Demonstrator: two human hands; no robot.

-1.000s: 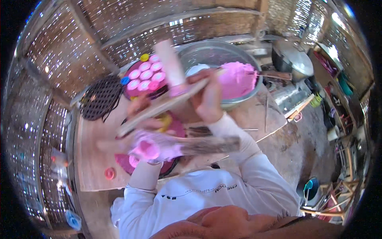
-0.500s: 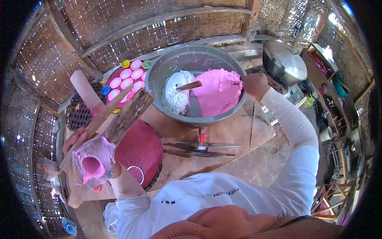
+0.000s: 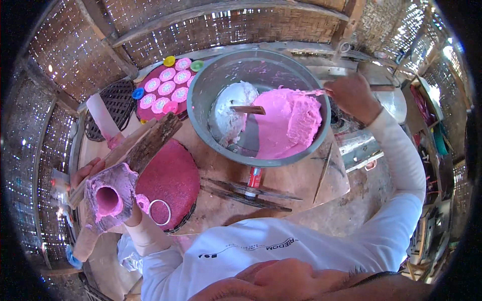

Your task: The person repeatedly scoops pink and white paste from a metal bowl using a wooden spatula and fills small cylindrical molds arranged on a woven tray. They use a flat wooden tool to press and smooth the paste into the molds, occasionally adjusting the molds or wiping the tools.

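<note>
My left hand (image 3: 88, 171) is closed around a wooden press (image 3: 150, 150), mostly hidden behind it. The press is held over the left of the table, its round hole (image 3: 109, 201) lined with pink dough. A pale rod (image 3: 103, 115) sticks up beside it. My right hand (image 3: 354, 95) is closed on a wooden stick (image 3: 382, 88) at the right rim of a large grey basin (image 3: 201, 118). Pink dough clings to the stick's tip. In the basin lie a mound of pink dough (image 3: 286, 123) and a white mound (image 3: 228, 110) with a wooden paddle (image 3: 251, 110) resting on it.
A round pink tray (image 3: 168, 185) lies below the press, with a white ring (image 3: 159, 212) on it. Behind stands another tray bearing several pink patterned rounds (image 3: 167, 88). Dark wooden sticks (image 3: 246, 193) and a red-and-white container (image 3: 254, 180) lie before the basin. A pot (image 3: 394, 108) stands right.
My right hand has lifted from the basin's rim up and to the right, drawing out the stick with pink dough on it. The pink mound's right side looks more disturbed. The view has shifted.
</note>
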